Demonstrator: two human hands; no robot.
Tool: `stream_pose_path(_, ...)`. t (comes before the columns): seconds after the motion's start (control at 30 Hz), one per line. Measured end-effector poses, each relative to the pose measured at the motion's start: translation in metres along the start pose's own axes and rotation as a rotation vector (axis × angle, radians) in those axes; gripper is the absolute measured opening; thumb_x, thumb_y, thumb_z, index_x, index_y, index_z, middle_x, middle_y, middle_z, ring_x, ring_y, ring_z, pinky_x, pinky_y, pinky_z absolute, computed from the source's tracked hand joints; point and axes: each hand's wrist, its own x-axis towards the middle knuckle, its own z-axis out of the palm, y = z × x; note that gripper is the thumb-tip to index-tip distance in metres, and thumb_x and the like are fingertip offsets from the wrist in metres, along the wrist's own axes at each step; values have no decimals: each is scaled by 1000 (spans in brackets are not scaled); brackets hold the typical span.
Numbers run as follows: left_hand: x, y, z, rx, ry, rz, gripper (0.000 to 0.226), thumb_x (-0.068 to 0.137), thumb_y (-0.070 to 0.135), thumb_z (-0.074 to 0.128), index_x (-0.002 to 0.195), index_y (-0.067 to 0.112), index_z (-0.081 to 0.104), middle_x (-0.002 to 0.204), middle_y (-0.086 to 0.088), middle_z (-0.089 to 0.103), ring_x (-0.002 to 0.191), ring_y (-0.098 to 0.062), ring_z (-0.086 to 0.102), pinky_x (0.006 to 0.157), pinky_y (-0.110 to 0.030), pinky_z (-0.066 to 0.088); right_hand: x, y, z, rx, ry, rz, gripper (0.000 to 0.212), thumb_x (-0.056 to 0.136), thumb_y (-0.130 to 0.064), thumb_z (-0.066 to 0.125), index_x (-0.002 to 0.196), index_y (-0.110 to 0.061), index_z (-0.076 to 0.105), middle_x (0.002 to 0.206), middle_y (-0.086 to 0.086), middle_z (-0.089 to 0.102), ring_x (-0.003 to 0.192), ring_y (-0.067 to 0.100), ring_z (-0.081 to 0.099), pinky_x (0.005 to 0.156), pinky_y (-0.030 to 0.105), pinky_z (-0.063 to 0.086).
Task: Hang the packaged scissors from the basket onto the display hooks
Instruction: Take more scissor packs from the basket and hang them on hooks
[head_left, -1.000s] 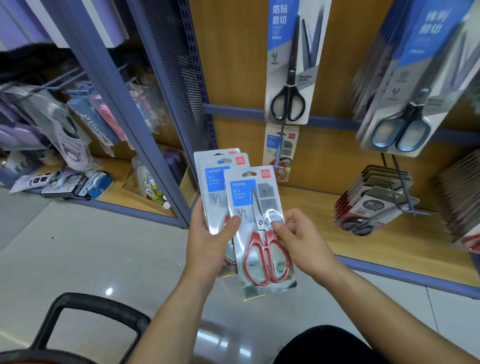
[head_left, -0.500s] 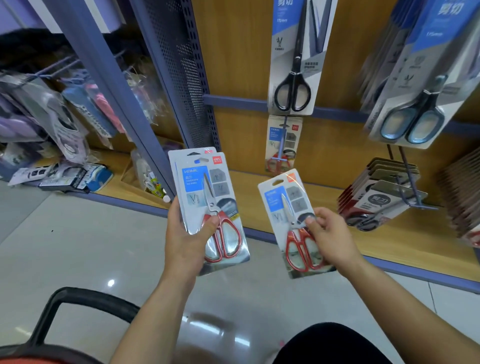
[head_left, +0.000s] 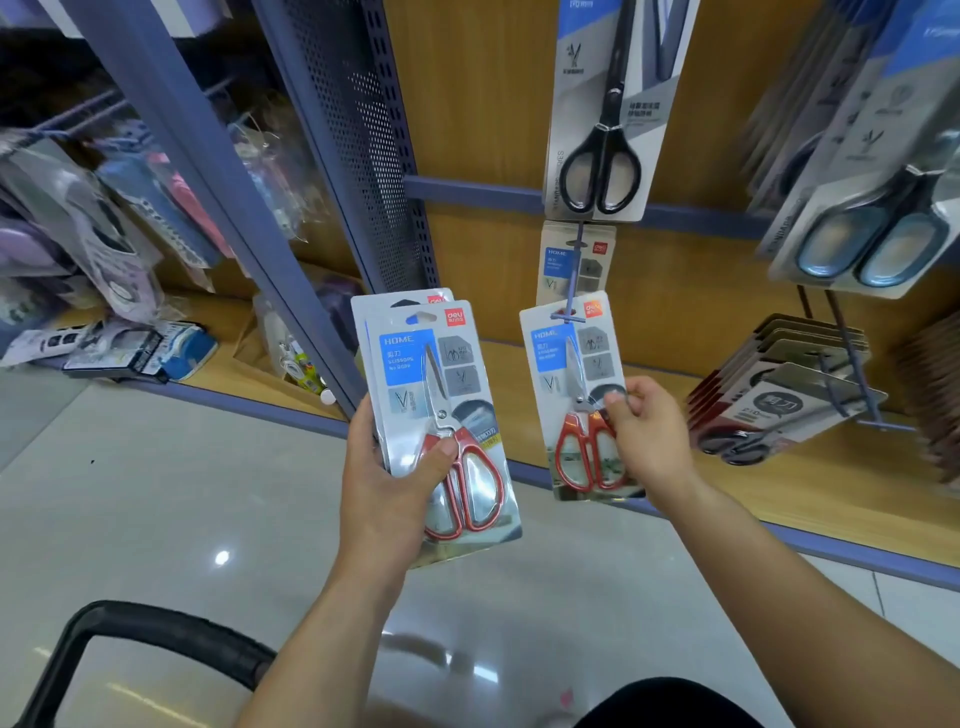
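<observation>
My left hand (head_left: 395, 483) grips a small stack of red-handled scissors packs (head_left: 436, 395), thumb pressed on the front pack. My right hand (head_left: 649, 441) pinches a single red-handled scissors pack (head_left: 569, 374) by its right side and holds it up so its top hole sits at the tip of a blue display hook (head_left: 571, 280). One identical pack (head_left: 576, 260) hangs further back on that same hook. The basket handle (head_left: 156, 634) shows at the bottom left; the basket itself is out of view.
Black-handled scissors (head_left: 602, 130) hang above the hook. Blue-handled scissors packs (head_left: 872, 223) hang at the upper right and a row of dark packs (head_left: 784, 395) on a hook at the right. A perforated blue shelf upright (head_left: 363, 156) stands left of the wooden panel.
My right hand has pulled one pack off the stack and carried it right and up to the hook's tip. My left hand has stayed roughly in place with the rest.
</observation>
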Motion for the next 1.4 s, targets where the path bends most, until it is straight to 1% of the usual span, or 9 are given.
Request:
stream_pose_path(0.2, 1, -2, 2, -15, -8, 5, 66, 87, 14, 79, 137, 47, 49, 120, 15, 72, 101, -15, 76, 70, -33, 65, 6, 5, 5, -10, 46, 15, 9, 105, -17, 53, 101, -14, 61, 88, -4, 76, 66, -1, 69, 58, 21, 51)
stream_pose_path(0.43, 1, -4, 2, 0, -51, 30, 67, 86, 11, 80, 137, 43, 51, 122, 12, 72, 104, -17, 75, 79, -40, 65, 62, -18, 8, -126, 110, 90, 16, 103, -33, 58, 107, -17, 58, 100, 2, 68, 97, 27, 67, 88, 41, 53)
stream_pose_path(0.6, -1, -1, 4, -4, -74, 45, 65, 86, 10, 80, 136, 40, 53, 122, 10, 73, 103, -17, 75, 76, -38, 65, 70, -28, -6, -123, 150, 137, 27, 102, -33, 63, 119, -13, 56, 90, -6, 62, 79, 17, 65, 61, 15, 52)
stream_pose_path(0.73, -3, 2, 7, -17, -89, 39, 65, 86, 9, 79, 137, 41, 52, 122, 10, 73, 102, -18, 76, 76, -41, 65, 51, -29, -22, -198, 170, 81, 33, 101, -35, 63, 124, -12, 58, 101, -2, 62, 96, 22, 61, 79, 30, 43)
stream_pose_path(0.83, -6, 5, 10, -9, -97, 53, 68, 85, 12, 80, 137, 44, 51, 122, 12, 73, 103, -17, 75, 80, -43, 65, 16, -31, -28, -108, 66, 34, 14, 99, -26, 65, 108, -15, 62, 94, 4, 70, 90, 28, 68, 78, 41, 54)
stream_pose_path(0.9, -8, 6, 14, -13, -112, 74, 68, 85, 11, 81, 138, 43, 50, 118, 16, 74, 102, -14, 75, 82, -40, 64, -15, -40, -24, -17, -134, 17, 2, 98, -16, 65, 99, -14, 64, 92, 14, 75, 77, 24, 70, 76, 42, 54)
stream_pose_path(1.03, -14, 6, 25, -5, -147, 109, 66, 83, 8, 82, 135, 37, 54, 117, 14, 75, 105, -14, 74, 85, -37, 62, -68, -56, -8, 62, -582, 42, 26, 90, -26, 79, 106, -17, 61, 93, 4, 72, 73, 13, 68, 67, 30, 53)
stream_pose_path(1.13, -18, 6, 28, -22, -154, 119, 68, 83, 6, 82, 138, 35, 53, 116, 13, 75, 104, -14, 74, 81, -35, 63, -82, -58, -1, 53, -521, 12, 42, 81, -21, 88, 109, -19, 57, 94, 2, 75, 75, 19, 73, 68, 34, 59)
stream_pose_path(1.4, -23, 11, 20, -37, -162, 145, 51, 96, 6, 68, 134, 39, 55, 119, 16, 74, 109, -14, 73, 92, -43, 61, -88, -53, -7, 189, -371, 34, 16, 99, -21, 67, 111, -18, 56, 101, 5, 78, 88, 23, 78, 80, 48, 62)
